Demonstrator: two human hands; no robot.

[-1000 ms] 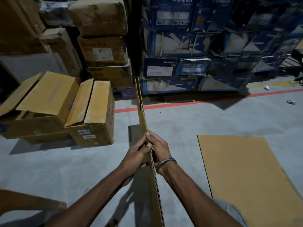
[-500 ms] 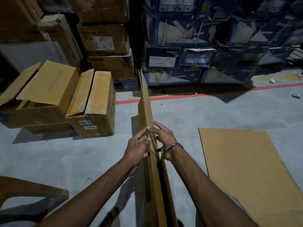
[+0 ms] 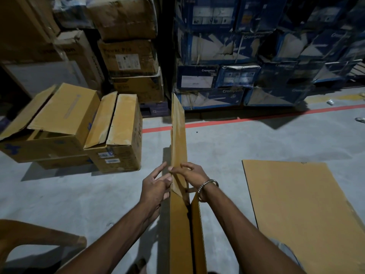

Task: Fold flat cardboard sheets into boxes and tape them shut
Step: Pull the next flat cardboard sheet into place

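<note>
Head view: the left hand (image 3: 156, 187) rests against the left face of an upright cardboard sheet (image 3: 178, 139), fingers nearly straight and spread, thumb tip at the sheet's top edge. The right hand (image 3: 192, 175) is on the other side, fingers curled over the same edge and pinching it; a metal bracelet (image 3: 207, 184) sits on that wrist. The two hands meet at the middle of the sheet's top edge.

Seen edge-on, the sheet stands on the grey floor (image 3: 217, 151) and runs from the bottom of the view away toward the stacks. Near the hands its two layers have parted, with a dark gap between them, so it is slightly opened rather than flat.

A second flat sheet (image 3: 300, 210) lies on the floor to the right, well apart from the held one. To the left stand open brown boxes (image 3: 83, 131) with their flaps up. Behind them more brown cartons (image 3: 128, 56) are stacked, and blue cartons (image 3: 246, 66) fill the back right. A red line (image 3: 266, 117) crosses the floor before the stacks. Part of a brown chair (image 3: 29, 238) shows at lower left.
</note>
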